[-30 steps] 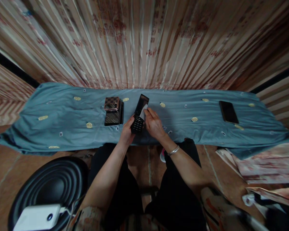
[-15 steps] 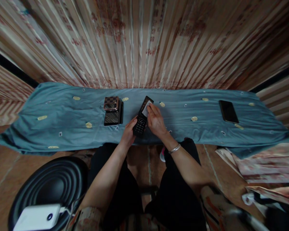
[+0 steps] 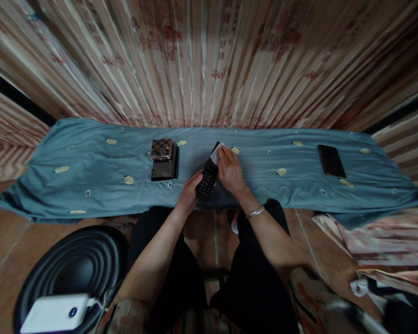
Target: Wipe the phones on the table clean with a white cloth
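Note:
My left hand (image 3: 190,191) grips the lower end of a black keypad phone (image 3: 206,182), which is tilted with its top to the upper right. The keys face up. My right hand (image 3: 231,170) pinches a thin white cloth or tissue (image 3: 216,155) and presses it on the phone's upper part, covering most of the screen there. To the left of my hands lies a small stack of phones (image 3: 163,170), with a checkered folded flip phone (image 3: 161,148) on top.
A dark smartphone (image 3: 330,161) lies at the right on the blue patterned cloth (image 3: 254,185) over the narrow table. Below left, a white power bank (image 3: 55,313) with a cable rests on a round black stool (image 3: 101,246). Pleated curtains (image 3: 202,65) hang behind.
The phone has shifted slightly right in my left hand. My right hand has moved a little to the right with the white cloth, toward the phone's top end.

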A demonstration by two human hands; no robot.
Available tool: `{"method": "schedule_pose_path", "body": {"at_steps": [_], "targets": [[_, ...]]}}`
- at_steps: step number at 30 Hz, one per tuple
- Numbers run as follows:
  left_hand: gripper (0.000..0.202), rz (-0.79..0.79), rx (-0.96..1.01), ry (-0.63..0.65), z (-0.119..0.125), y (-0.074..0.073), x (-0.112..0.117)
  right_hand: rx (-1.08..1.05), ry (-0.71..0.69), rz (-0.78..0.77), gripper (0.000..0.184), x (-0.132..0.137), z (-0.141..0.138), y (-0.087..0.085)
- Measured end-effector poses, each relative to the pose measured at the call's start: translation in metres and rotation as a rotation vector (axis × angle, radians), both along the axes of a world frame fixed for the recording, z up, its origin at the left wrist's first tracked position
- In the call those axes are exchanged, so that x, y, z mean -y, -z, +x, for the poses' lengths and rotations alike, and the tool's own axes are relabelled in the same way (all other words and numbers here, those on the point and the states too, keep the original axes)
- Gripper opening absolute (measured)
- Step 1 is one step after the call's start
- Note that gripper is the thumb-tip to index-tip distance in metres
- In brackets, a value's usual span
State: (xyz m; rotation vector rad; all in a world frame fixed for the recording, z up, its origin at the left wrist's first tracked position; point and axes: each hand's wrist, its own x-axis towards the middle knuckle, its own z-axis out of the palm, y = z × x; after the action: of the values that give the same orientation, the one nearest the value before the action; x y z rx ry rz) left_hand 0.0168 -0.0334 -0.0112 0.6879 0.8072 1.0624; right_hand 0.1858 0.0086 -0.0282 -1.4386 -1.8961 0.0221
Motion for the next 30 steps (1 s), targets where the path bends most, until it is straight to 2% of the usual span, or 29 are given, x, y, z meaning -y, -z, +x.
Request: {"method": "schedule_pose_path", "body": {"at_steps": [7, 15, 22, 30], "targets": [[0.052, -0.006, -0.011, 0.010, -0.001, 0.002, 0.000, -0.015, -0.004, -0.001, 0.051, -0.001, 0.002, -0.001], [0.035, 0.005, 0.047, -0.082, -0.001, 0.005, -0.005, 0.001, -0.110, -0.007, 0.049, 0.009, -0.019, 0.003], [0.025, 0.045, 0.070, -0.170, -0.001, 0.012, -0.013, 0.038, -0.172, -0.039, 0.045, 0.025, -0.034, -0.004], [0.018, 0.022, 0.082, -0.211, -0.003, 0.014, -0.017, 0.042, -0.217, -0.054, 0.044, 0.029, -0.037, -0.006]]}}
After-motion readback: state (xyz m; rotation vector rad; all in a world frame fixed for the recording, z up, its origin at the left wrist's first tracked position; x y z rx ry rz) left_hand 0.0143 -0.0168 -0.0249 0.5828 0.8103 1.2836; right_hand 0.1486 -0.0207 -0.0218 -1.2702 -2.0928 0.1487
